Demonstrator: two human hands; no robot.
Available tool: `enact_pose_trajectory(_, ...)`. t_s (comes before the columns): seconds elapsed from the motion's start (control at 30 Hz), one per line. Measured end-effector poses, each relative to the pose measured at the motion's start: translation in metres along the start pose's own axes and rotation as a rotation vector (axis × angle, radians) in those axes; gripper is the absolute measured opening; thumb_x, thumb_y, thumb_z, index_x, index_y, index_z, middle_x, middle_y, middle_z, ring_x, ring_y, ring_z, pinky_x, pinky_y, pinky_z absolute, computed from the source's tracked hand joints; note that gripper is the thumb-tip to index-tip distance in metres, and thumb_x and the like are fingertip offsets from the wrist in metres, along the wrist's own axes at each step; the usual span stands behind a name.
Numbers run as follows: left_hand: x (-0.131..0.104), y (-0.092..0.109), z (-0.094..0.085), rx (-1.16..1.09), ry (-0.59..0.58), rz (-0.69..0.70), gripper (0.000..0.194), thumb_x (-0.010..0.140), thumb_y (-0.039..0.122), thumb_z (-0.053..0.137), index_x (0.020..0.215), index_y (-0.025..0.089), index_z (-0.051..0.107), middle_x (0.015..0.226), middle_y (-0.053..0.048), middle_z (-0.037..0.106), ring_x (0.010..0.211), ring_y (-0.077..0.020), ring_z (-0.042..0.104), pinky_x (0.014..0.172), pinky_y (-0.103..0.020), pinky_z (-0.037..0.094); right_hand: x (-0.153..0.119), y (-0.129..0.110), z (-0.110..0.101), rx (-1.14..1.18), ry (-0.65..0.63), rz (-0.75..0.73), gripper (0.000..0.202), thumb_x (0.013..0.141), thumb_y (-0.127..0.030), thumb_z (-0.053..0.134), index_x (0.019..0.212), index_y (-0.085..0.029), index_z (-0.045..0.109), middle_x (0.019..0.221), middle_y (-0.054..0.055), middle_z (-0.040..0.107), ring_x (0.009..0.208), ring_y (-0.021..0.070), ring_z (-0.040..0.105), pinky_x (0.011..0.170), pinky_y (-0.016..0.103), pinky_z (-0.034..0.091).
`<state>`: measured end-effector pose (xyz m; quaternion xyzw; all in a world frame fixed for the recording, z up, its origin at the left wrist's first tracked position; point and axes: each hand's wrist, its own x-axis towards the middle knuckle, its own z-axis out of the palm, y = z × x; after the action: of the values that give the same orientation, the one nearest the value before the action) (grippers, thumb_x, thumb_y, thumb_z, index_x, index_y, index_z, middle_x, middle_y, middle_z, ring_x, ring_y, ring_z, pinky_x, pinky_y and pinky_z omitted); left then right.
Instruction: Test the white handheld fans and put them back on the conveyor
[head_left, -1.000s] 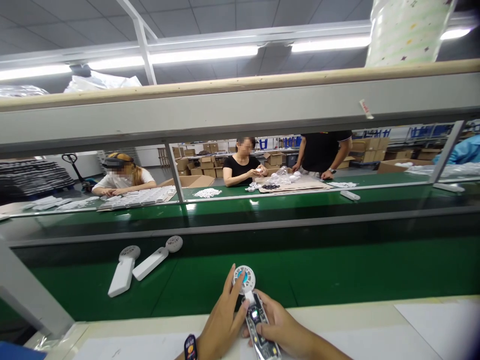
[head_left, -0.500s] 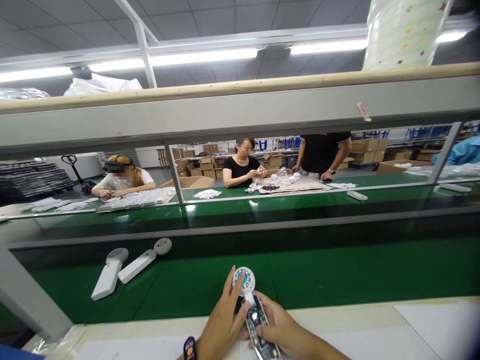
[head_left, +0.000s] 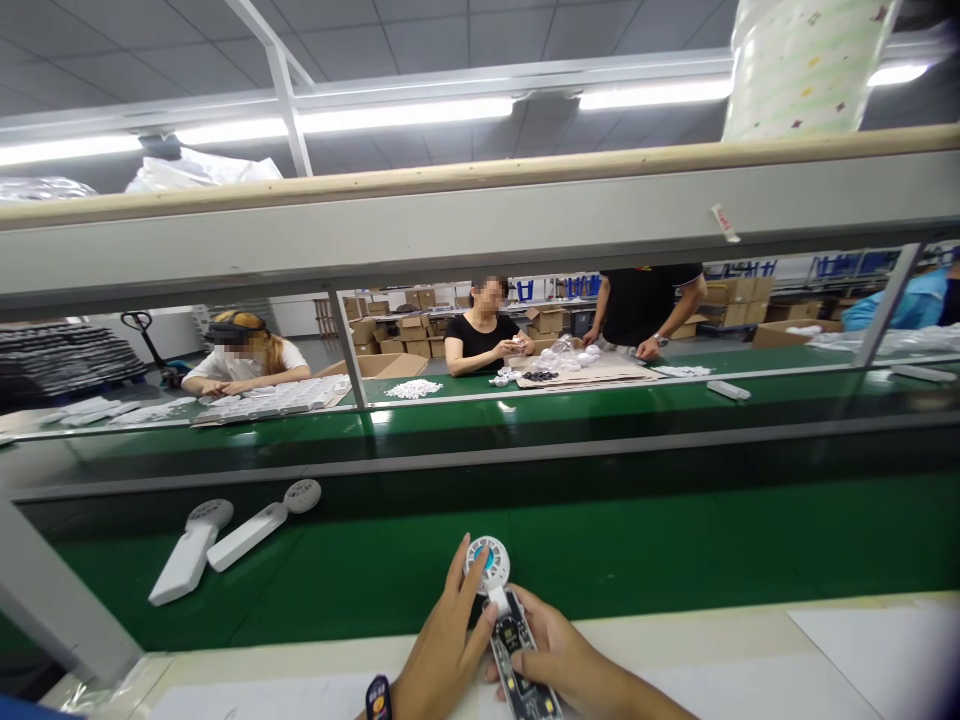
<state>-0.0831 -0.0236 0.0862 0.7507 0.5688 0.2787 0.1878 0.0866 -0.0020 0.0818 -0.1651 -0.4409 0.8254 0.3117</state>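
A small white handheld fan [head_left: 487, 563] with a blue centre is in front of me, near the bench edge. Its handle lacks a cover on this side, so the dark circuit board [head_left: 517, 655] shows. My left hand [head_left: 448, 632] steadies the fan's head and neck, index fingertip on the grille and thumb by the neck. Around the handle is my right hand [head_left: 559, 655], its thumb pressed on the board. The lower end of the handle runs out of the picture.
Two white handheld fans [head_left: 247, 535] lie at the left on the green conveyor belt [head_left: 637, 530]. White paper [head_left: 885, 640] lies on my bench. Beyond the metal frame, co-workers sit and stand at a second green belt with white parts [head_left: 416, 389] and cardboard boxes.
The light on the circuit board has gone out. Both fans on the near belt have shifted left, and a white piece on the far belt has moved right. My hands stay in place.
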Motion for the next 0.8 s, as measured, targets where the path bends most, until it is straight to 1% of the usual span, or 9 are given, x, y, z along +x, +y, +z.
enact_pose_trajectory(0.07, 0.0, -0.001, 0.001, -0.003, 0.001, -0.015, 0.051, 0.094, 0.042, 0.022, 0.143, 0.027, 0.015, 0.153, -0.005, 0.001, 0.134, -0.0248, 0.026, 0.107, -0.041, 0.029, 0.002, 0.004, -0.005, 0.053, 0.032, -0.01, 0.08, 0.053, -0.025, 0.082, 0.121, -0.019, 0.04, 0.097, 0.006, 0.063, 0.078, 0.0208, 0.067, 0.066, 0.03, 0.052)
enact_pose_trajectory(0.17, 0.0, -0.002, 0.002, 0.006, 0.003, -0.021, 0.052, 0.094, 0.043, 0.023, 0.143, 0.026, 0.013, 0.153, -0.006, 0.001, 0.135, -0.0245, 0.024, 0.107, -0.041, 0.029, 0.008, 0.009, -0.017, 0.117, 0.194, -0.063, 0.086, 0.052, -0.026, 0.082, 0.124, -0.022, 0.036, 0.102, 0.007, 0.061, 0.075, 0.024, 0.068, 0.061, 0.032, 0.052)
enact_pose_trajectory(0.3, -0.001, -0.006, 0.004, 0.032, 0.003, 0.012, 0.054, 0.094, 0.043, 0.028, 0.143, 0.026, 0.015, 0.153, -0.006, 0.002, 0.135, -0.0247, 0.024, 0.106, -0.041, 0.032, 0.016, 0.0, -0.043, 0.112, 0.415, -0.233, 0.094, 0.052, -0.029, 0.083, 0.129, -0.024, 0.029, 0.112, 0.011, 0.059, 0.092, 0.0283, 0.066, 0.078, 0.038, 0.05)
enact_pose_trajectory(0.4, 0.0, -0.01, 0.005, 0.033, -0.008, 0.018, 0.053, 0.093, 0.041, 0.03, 0.142, 0.023, 0.02, 0.153, -0.008, 0.004, 0.134, -0.0262, 0.026, 0.104, -0.041, 0.035, 0.019, -0.011, -0.065, 0.046, 0.424, -0.32, 0.113, 0.042, -0.03, 0.087, 0.135, -0.023, 0.022, 0.119, 0.013, 0.057, 0.096, 0.0303, 0.064, 0.089, 0.042, 0.046)
enact_pose_trajectory(0.47, 0.002, -0.011, 0.006, 0.009, -0.011, -0.01, 0.052, 0.093, 0.042, 0.031, 0.141, 0.024, 0.023, 0.152, -0.007, 0.007, 0.133, -0.0264, 0.03, 0.102, -0.038, 0.039, 0.021, -0.015, -0.077, -0.03, 0.438, -0.345, 0.117, 0.04, -0.031, 0.088, 0.136, -0.02, 0.022, 0.12, 0.015, 0.056, 0.091, 0.0295, 0.066, 0.089, 0.043, 0.046)
enact_pose_trajectory(0.53, 0.003, -0.013, 0.007, -0.006, -0.006, -0.016, 0.051, 0.092, 0.041, 0.034, 0.14, 0.025, 0.027, 0.152, -0.007, 0.009, 0.131, -0.026, 0.033, 0.099, -0.034, 0.042, 0.024, -0.014, -0.086, -0.109, 0.478, -0.345, 0.113, 0.042, -0.035, 0.087, 0.135, -0.019, 0.025, 0.125, 0.016, 0.052, 0.082, 0.0248, 0.067, 0.082, 0.041, 0.05)
enact_pose_trajectory(0.6, 0.004, -0.015, 0.008, 0.011, 0.009, 0.012, 0.05, 0.092, 0.038, 0.037, 0.139, 0.025, 0.029, 0.152, -0.007, 0.012, 0.13, -0.0256, 0.035, 0.096, -0.032, 0.044, 0.026, -0.01, -0.091, -0.208, 0.524, -0.306, 0.112, 0.046, -0.04, 0.084, 0.137, -0.019, 0.02, 0.132, 0.02, 0.043, 0.066, 0.0173, 0.065, 0.067, 0.036, 0.053)
enact_pose_trajectory(0.7, 0.005, -0.024, 0.015, 0.07, 0.026, 0.11, 0.051, 0.09, 0.032, 0.042, 0.139, 0.025, 0.028, 0.151, -0.009, 0.017, 0.126, -0.0251, 0.042, 0.094, -0.031, 0.047, 0.024, -0.007, -0.09, -0.442, 0.637, -0.229, 0.11, 0.057, -0.042, 0.076, 0.14, -0.021, 0.008, 0.14, 0.023, 0.029, 0.044, 0.007, 0.054, 0.042, 0.028, 0.046)
enact_pose_trajectory(0.8, 0.006, -0.037, 0.029, 0.118, 0.053, 0.216, 0.054, 0.089, 0.034, 0.046, 0.14, 0.027, 0.028, 0.149, -0.011, 0.022, 0.122, -0.0268, 0.047, 0.095, -0.034, 0.046, 0.013, -0.008, -0.082, -0.676, 0.654, -0.305, 0.086, 0.067, -0.037, 0.069, 0.138, -0.025, 0.021, 0.139, 0.016, 0.036, 0.047, 0.008, 0.054, 0.042, 0.025, 0.044)
